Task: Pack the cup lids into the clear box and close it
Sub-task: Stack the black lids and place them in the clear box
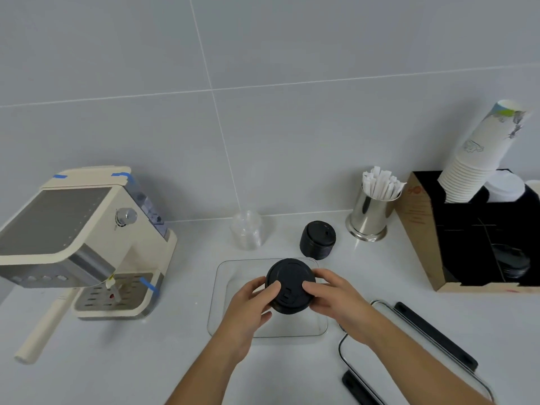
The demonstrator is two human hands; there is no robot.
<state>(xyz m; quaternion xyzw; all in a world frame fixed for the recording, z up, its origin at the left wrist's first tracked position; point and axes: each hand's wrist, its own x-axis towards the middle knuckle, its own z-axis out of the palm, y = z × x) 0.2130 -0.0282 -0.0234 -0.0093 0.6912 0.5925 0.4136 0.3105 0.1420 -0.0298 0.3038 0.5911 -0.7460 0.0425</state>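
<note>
Both hands, left [251, 299] and right [333, 293], grip 1 lid stack [290, 285] over box [217, 302], steadying it for lowering.

Your left hand [250, 299] and right hand [336, 293] face each other, fingers [314, 287] curled inward in a shared grip, both forearms angling in from below.

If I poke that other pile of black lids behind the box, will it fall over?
Probably it tips or slides apart: the stack of black lids already leans and the lids look loosely nested. It is likely light, being thin plastic, so a poke may also skid it across the smooth counter.
</note>
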